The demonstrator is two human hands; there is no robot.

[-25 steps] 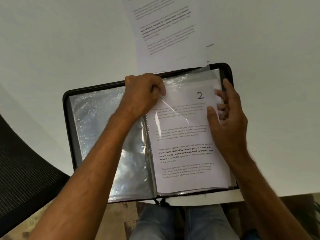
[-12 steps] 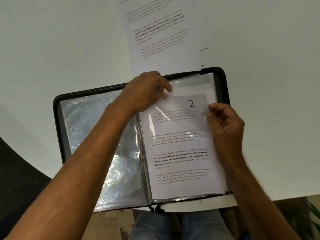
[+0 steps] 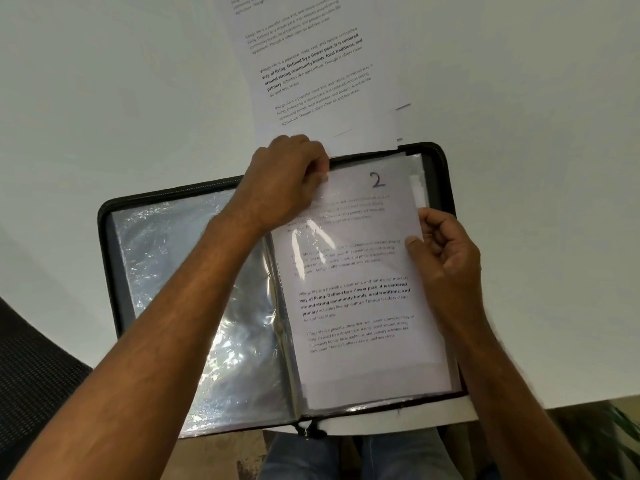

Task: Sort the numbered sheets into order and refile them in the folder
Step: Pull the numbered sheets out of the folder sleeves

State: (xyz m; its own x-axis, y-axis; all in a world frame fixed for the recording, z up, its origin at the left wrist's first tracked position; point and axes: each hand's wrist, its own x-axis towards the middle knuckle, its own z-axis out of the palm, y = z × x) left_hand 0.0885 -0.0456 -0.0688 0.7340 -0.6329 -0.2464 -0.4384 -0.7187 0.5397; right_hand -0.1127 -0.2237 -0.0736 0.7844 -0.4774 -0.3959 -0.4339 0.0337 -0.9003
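Display folder (image 3: 114, 258) lies open on the white worktop (image 3: 104, 98). Sheet marked 2 (image 3: 360, 306) sits in the right-hand plastic sleeve. Left hand (image 3: 287, 181) pinches the sleeve's top corner near the spine; right hand (image 3: 446, 251) has its fingers (image 3: 414, 242) curled on the sheet's outer edge. Remaining sheets (image 3: 318, 71) lie just beyond the folder. Advice: hold the sleeve mouth open, seat the sheet square and fully down, without creasing

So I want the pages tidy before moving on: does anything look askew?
Slightly: the loose sheets beyond the folder lie tilted, edges staggered. The sheet marked 2 sits straight in its sleeve.
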